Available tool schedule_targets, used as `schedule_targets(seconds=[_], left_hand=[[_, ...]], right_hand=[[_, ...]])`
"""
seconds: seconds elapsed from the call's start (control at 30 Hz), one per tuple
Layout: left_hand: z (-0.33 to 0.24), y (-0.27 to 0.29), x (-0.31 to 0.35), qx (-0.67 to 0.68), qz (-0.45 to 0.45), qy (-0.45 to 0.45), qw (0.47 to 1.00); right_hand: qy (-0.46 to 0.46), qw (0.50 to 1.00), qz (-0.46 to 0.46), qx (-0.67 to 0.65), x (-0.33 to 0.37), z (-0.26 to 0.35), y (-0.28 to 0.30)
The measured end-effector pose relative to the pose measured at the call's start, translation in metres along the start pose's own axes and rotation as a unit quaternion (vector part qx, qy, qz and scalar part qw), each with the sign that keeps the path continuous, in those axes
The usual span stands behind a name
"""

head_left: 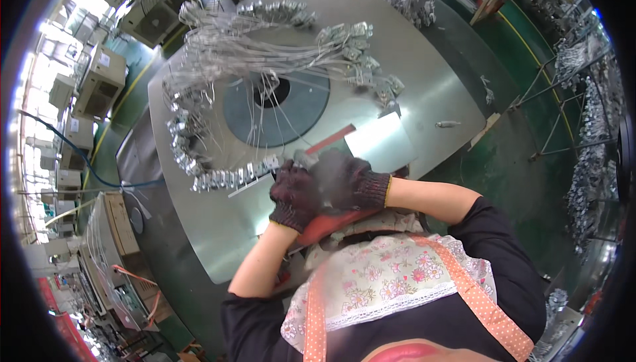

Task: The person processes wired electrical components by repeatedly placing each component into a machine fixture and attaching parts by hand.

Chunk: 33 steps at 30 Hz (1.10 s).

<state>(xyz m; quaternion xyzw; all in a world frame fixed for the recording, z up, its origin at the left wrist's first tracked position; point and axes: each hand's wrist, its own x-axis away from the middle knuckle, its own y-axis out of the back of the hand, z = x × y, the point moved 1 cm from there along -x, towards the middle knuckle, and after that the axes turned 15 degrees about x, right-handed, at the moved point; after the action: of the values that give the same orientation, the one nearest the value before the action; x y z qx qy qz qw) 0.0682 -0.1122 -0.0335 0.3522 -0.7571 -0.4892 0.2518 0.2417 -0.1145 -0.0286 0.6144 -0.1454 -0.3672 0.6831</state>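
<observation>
Both my hands wear dark knitted work gloves and are close together at the near edge of a metal table [424,77]. My left hand [293,193] is closed, its fingers curled beside the end of a row of small silver metal pieces [232,178]. A hazy smear covers the fingers of my right hand [354,180], so their position is hidden. A small greyish metal piece [305,158] shows at the fingertips between the hands; which hand grips it, I cannot tell. Just beyond lies a red strip [331,138], with a shiny flat plate [379,140] to its right.
Bundles of thin pale wires [232,54] with silver metal ends curve around a blue-grey disc [298,120] on the table. A loose metal piece [448,124] lies at right. Racks with hanging metal parts [586,156] stand far right; beige machines [99,84] stand left.
</observation>
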Motion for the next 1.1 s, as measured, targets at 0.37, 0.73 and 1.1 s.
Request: schedule_targets(seconds=[0.37,0.73,1.1], left_hand=[[-0.016,0.005,0.006,0.017,-0.075,0.033,0.996],[-0.021,0.008,-0.001,0.053,-0.06,0.047,0.996],[-0.024,0.01,0.002,0.062,-0.083,0.036,0.994]], right_hand=[[-0.229,0.951,0.174,0.108,0.054,-0.116,0.112],[-0.347,0.935,0.063,0.029,0.088,-0.162,0.05],[-0.186,0.945,-0.251,0.096,0.119,-0.07,0.153]])
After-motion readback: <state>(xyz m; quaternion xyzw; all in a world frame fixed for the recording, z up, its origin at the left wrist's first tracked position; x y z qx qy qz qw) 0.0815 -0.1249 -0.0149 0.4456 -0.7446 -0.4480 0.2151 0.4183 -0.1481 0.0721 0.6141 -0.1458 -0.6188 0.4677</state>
